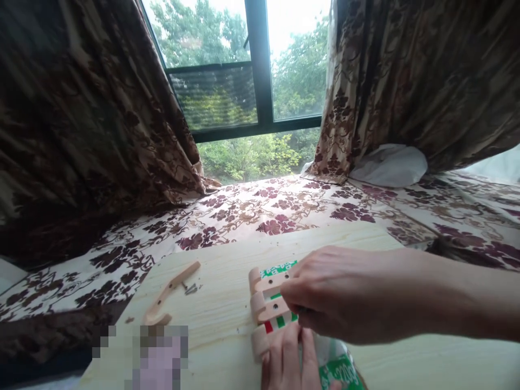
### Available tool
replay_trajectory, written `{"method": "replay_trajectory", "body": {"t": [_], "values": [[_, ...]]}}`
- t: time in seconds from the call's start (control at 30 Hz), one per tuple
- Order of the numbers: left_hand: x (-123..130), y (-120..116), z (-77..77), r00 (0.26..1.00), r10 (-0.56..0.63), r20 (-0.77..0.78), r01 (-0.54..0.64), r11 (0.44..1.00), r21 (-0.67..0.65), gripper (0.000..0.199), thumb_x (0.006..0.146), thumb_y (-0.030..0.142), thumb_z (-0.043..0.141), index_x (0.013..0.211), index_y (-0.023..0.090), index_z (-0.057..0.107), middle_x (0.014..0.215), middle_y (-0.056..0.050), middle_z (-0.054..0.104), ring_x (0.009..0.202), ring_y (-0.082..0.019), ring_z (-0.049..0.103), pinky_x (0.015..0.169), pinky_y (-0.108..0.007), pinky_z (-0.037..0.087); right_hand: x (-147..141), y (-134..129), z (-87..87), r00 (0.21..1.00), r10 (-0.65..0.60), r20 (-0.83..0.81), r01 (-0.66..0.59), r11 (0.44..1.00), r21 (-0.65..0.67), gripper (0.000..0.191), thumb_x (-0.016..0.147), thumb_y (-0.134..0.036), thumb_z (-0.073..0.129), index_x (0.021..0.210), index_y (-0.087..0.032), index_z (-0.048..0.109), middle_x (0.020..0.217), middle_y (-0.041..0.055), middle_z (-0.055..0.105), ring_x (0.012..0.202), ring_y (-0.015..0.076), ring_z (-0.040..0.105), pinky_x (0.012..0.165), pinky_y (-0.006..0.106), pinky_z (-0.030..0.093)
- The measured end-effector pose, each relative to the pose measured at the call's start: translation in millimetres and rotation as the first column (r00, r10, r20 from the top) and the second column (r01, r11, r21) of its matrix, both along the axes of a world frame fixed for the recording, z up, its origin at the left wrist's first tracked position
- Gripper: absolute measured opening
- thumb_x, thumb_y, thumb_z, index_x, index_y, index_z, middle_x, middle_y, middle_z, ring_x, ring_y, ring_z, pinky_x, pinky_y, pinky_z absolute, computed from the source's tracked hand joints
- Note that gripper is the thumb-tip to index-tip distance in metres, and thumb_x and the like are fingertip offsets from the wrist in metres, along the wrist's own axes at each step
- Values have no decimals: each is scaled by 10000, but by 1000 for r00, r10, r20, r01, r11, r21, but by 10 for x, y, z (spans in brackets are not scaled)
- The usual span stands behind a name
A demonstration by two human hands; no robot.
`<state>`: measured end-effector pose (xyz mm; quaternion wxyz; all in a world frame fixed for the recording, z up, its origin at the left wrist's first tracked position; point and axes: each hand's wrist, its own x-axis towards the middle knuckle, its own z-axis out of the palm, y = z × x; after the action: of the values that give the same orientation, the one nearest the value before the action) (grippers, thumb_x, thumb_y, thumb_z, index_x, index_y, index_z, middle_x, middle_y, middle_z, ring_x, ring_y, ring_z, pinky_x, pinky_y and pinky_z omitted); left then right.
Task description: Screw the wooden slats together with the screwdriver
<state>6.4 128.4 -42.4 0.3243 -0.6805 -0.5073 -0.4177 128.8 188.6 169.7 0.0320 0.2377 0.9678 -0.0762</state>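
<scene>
Three pale wooden hooks lie side by side: the top hook (268, 283), the middle hook (271, 310) and the lowest hook (260, 342). Dark screw holes or screw heads show in the upper two. Beneath them is green, white and red printed packaging (336, 372), marked "220g". My right hand (320, 292) is closed over the right ends of the upper hooks; what its fingers grip, if anything, is hidden. From below, my left hand (289, 360) rests with outstretched fingers on the lowest hook and packaging.
Everything lies on a pale wooden board (219, 292). A loose wooden hook (166, 292) and several small screws (190, 289) are on its left part. Beyond stretches flower-patterned cloth (280, 206), below a window (260, 81) between patterned curtains (101, 97). A blurred patch covers the lower left.
</scene>
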Motion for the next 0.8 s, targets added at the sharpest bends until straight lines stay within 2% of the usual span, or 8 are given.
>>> {"method": "replay_trajectory", "body": {"t": [0.13,0.37,0.57,0.8], "values": [[20,17,-57,996,-40,78,39,999,7,499,870,420,223,811,174,654,836,-95,641,830,-248,526,730,-381,368,-26,-72,-15,1000,6,7,-7,996,94,163,798,-190,454,728,-161,597,571,26,574,458,120,397,427,254,232],[-13,67,-113,992,-92,81,92,996,-6,474,857,387,247,916,153,655,927,-97,640,873,-255,505,796,-405,367,-40,-159,4,999,-39,-31,44,984,174,153,765,-187,458,749,-165,609,567,0,536,470,109,286,428,240,211],[-127,64,-125,993,-106,-58,102,993,-67,437,828,426,342,1035,157,618,1004,-83,619,921,-245,502,822,-383,374,-31,-205,-40,995,-92,-33,96,983,156,147,753,-195,455,749,-170,600,580,-6,507,498,107,296,445,231,234],[-126,1,-65,989,-148,-15,143,974,-175,490,876,461,285,1085,146,596,1088,-72,578,1001,-234,462,877,-355,344,-59,-164,-8,990,-138,29,134,984,117,194,689,-196,508,842,-193,627,618,-2,557,521,110,369,453,218,262]]}}
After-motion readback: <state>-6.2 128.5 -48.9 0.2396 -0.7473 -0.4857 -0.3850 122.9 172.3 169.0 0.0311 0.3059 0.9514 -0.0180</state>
